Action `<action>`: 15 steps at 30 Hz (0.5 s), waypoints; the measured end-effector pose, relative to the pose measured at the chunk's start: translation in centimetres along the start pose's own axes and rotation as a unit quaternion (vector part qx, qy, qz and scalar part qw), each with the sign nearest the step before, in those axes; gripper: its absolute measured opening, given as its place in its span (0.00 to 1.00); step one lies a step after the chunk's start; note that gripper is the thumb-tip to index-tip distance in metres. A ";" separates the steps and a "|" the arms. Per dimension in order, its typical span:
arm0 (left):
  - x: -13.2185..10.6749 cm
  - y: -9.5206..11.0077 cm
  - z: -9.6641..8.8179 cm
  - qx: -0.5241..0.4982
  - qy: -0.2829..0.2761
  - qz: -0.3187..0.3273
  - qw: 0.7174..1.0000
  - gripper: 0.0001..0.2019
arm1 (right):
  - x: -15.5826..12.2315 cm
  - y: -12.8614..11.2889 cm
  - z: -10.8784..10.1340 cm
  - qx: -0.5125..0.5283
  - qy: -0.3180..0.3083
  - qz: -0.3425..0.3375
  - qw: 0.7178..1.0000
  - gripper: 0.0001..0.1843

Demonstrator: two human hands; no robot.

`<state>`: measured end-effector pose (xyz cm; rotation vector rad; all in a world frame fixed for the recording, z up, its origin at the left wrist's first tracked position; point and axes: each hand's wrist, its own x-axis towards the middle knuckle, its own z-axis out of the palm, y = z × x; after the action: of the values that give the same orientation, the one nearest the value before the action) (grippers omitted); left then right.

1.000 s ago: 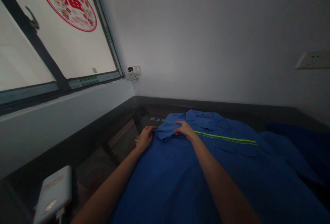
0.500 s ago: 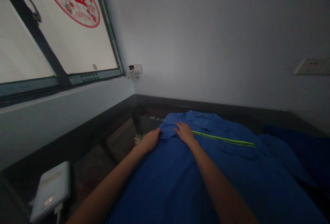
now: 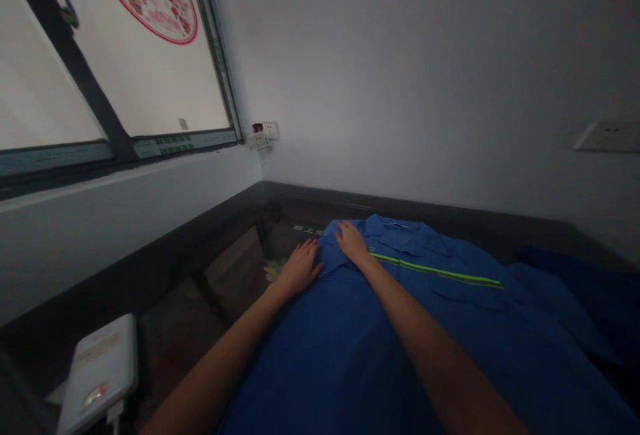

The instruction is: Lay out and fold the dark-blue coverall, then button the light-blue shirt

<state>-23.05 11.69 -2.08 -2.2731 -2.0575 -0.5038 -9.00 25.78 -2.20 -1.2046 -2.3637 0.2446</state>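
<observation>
A blue work shirt (image 3: 400,328) with a yellow-green reflective stripe (image 3: 440,271) lies spread front-up on a dark glass table (image 3: 220,275). Its collar points to the far wall. My left hand (image 3: 300,265) lies flat, fingers stretched out, on the folded-in left sleeve at the shirt's edge. My right hand (image 3: 353,243) rests open and flat on the shoulder area just beside the collar. Neither hand grips any cloth.
A white power bank (image 3: 97,371) with a cable lies at the table's near left. A window (image 3: 100,55) with a red paper cutout is on the left wall. Wall sockets (image 3: 265,133) sit in the corner, another socket (image 3: 607,136) at right. More blue fabric (image 3: 590,281) lies at right.
The sleeve that my hands held over the chest now lies flat. Both hands have slid toward the far left of the shirt and opened flat on it.
</observation>
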 end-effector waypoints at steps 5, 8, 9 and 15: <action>-0.6 -0.2 0.3 0.009 -0.104 -0.005 0.995 0.29 | 3.1 -1.2 2.3 -0.009 -0.051 -0.016 0.999 0.27; -1.0 -0.2 0.4 0.016 -0.119 -0.029 0.992 0.29 | 3.7 -1.0 3.7 -0.020 -0.082 0.002 0.996 0.28; -1.0 -0.2 0.4 0.014 -0.119 -0.037 0.992 0.29 | 3.7 -0.8 4.1 -0.023 -0.091 0.009 0.996 0.29; -1.1 -0.5 0.8 -0.006 -0.110 -0.040 0.993 0.28 | 3.7 0.1 5.1 -0.035 -0.115 0.031 0.992 0.32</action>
<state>-23.48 10.86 -3.25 -2.3570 -2.2572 -0.2800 -13.23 29.06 -5.45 -1.3475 -2.5526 0.3400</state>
